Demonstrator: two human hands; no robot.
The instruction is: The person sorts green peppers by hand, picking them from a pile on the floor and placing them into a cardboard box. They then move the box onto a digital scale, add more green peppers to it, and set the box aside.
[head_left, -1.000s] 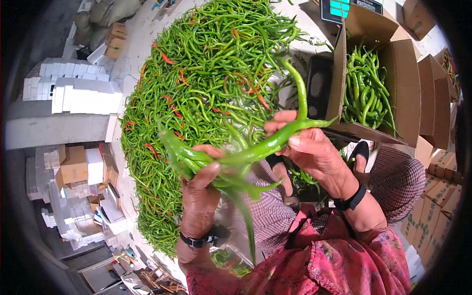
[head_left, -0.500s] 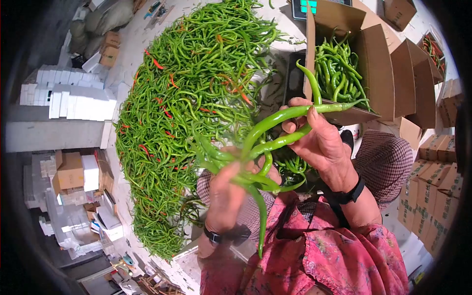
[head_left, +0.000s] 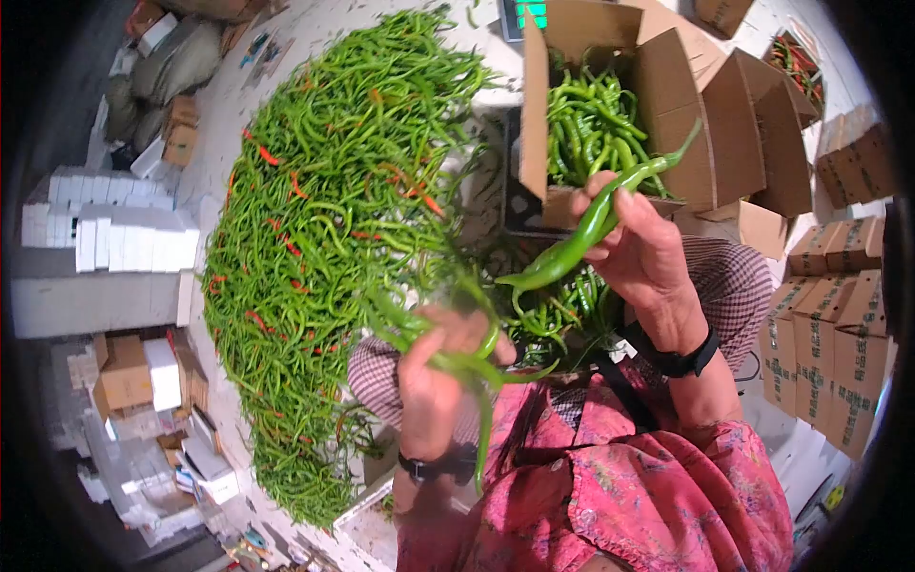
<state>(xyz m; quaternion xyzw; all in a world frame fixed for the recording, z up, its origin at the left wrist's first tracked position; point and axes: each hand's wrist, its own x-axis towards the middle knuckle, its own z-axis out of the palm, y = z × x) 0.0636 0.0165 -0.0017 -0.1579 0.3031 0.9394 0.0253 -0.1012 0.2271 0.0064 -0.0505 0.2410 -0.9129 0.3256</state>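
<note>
My right hand [head_left: 650,272] is raised, its thumb and fingers closed around a long green chili pepper [head_left: 564,259] whose curved stem points up toward the carton. Lower and to the left, my left hand [head_left: 424,396] grips a loose bunch of green chili peppers [head_left: 485,419], partly smeared by motion, with tips sticking out on several sides. Between and below the hands, more green peppers [head_left: 548,319] lie close to my lap. An open cardboard box [head_left: 536,124] stands just beyond my right hand, with green peppers [head_left: 586,124] inside.
A large heap of green peppers [head_left: 324,210], dotted with red ones, covers the floor at left. More open cartons [head_left: 734,133] stand at the right, near stacked closed boxes [head_left: 810,353]. White boxes [head_left: 124,238] are piled at far left. A scale display [head_left: 531,13] shows behind the box.
The hands have drawn apart. My right hand now holds its pepper clear of the left hand's bunch, which has dropped slightly lower. The whole view has shifted a little.
</note>
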